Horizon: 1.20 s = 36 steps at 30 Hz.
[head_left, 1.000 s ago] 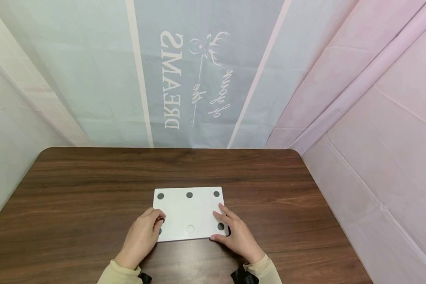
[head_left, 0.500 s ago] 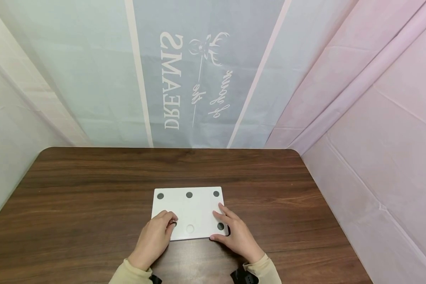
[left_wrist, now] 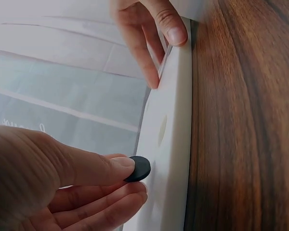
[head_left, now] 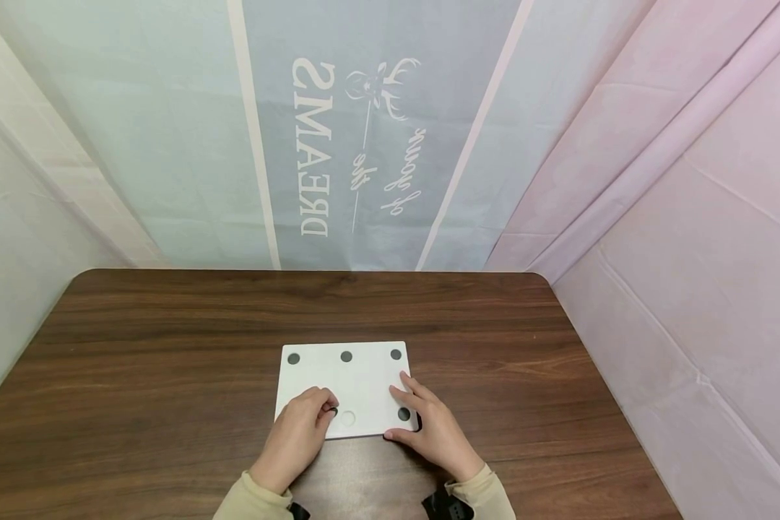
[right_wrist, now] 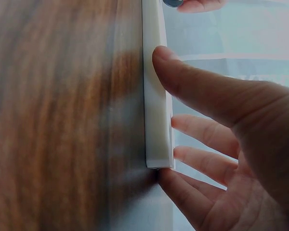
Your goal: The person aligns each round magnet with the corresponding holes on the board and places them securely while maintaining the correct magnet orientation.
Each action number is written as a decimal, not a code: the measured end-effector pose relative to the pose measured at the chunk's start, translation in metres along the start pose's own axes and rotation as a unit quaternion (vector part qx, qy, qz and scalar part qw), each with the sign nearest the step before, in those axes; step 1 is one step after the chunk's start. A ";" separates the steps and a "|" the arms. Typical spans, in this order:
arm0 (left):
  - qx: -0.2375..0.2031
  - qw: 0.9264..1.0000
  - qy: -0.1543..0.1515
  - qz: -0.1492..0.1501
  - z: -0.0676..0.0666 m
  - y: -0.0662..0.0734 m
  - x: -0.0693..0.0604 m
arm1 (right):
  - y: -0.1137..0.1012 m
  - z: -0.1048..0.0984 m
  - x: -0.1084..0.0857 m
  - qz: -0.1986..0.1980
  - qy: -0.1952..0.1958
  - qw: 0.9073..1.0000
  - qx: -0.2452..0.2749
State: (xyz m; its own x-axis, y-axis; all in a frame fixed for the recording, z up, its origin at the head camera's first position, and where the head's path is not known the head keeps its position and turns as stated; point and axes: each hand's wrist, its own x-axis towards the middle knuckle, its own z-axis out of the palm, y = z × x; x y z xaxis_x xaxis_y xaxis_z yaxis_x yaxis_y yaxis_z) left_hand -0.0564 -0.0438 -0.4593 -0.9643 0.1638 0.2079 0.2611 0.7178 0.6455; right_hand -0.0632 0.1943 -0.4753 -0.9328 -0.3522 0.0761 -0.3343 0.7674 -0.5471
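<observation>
A white rectangular board (head_left: 364,383) lies on the table, with dark round discs (head_left: 347,357) set along its far edge and at its near right corner. Near the middle of its front edge is an empty round recess (head_left: 348,418). Just left of that recess my left hand (head_left: 299,433) pinches a black disc (left_wrist: 140,168) between thumb and fingers, tilted and slightly above the surface. My right hand (head_left: 438,433) rests spread on the right end of the board, its thumb on the front edge and fingertips on the top and right side. My left hand covers the near left corner.
The brown wood-grain table (head_left: 169,339) extends around the board on all sides. A printed cloth (head_left: 364,144) hangs behind the far table edge, and a pale pink cloth (head_left: 689,289) lines the right side.
My left hand has moved right across the board with the black disc, from the left edge to beside the recess. My right hand has stayed in place.
</observation>
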 end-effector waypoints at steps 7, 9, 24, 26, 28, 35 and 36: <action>-0.014 1.000 -0.004 0.010 0.007 0.003 0.000 | 0.001 0.000 0.000 -0.004 -0.001 1.000 -0.003; -0.014 1.000 -0.008 0.012 0.009 0.004 0.000 | 0.001 0.000 0.000 -0.004 -0.003 1.000 -0.002; -0.016 0.999 -0.037 0.022 0.017 0.011 0.001 | 0.001 -0.001 -0.001 0.011 -0.013 1.000 0.006; -0.018 0.999 -0.038 0.017 0.018 0.012 0.002 | 0.001 -0.001 -0.001 0.012 -0.012 1.000 0.006; -0.021 0.999 -0.039 0.013 0.018 0.012 0.002 | 0.001 -0.001 -0.001 0.012 -0.013 1.000 0.005; -0.015 0.999 -0.031 0.014 0.019 0.011 0.003 | 0.000 -0.001 -0.001 0.015 -0.016 1.000 0.005; -0.012 0.999 -0.028 0.016 0.019 0.011 0.003 | 0.000 -0.001 -0.001 0.015 -0.017 1.000 0.005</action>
State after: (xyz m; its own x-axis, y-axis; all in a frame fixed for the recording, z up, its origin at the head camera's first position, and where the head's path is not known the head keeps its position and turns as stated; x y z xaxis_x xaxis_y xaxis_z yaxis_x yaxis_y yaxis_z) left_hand -0.0574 -0.0224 -0.4653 -0.9562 0.2248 0.1875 0.2922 0.6954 0.6565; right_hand -0.0626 0.1955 -0.4748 -0.9372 -0.3473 0.0319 -0.3054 0.7729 -0.5563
